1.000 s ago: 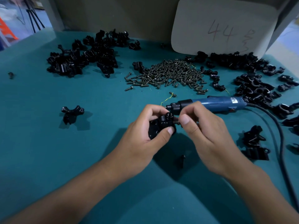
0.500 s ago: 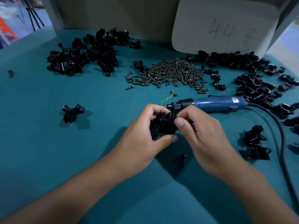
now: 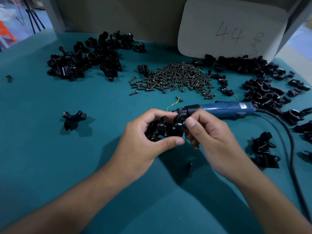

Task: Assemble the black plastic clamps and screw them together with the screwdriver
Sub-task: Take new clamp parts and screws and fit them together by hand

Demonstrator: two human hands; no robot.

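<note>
Black glossy plastic clamp pinched, both hands.

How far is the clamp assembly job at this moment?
Done, apparently: one clamp set aside at left. In hand: left hand grips a clamp; right hand pinches its screw end. Left: electric screwdriver lies untouched; screw pile and loose clamp parts remain.

Handwritten "44" on pale board, small unreadable label on screwdriver
</note>
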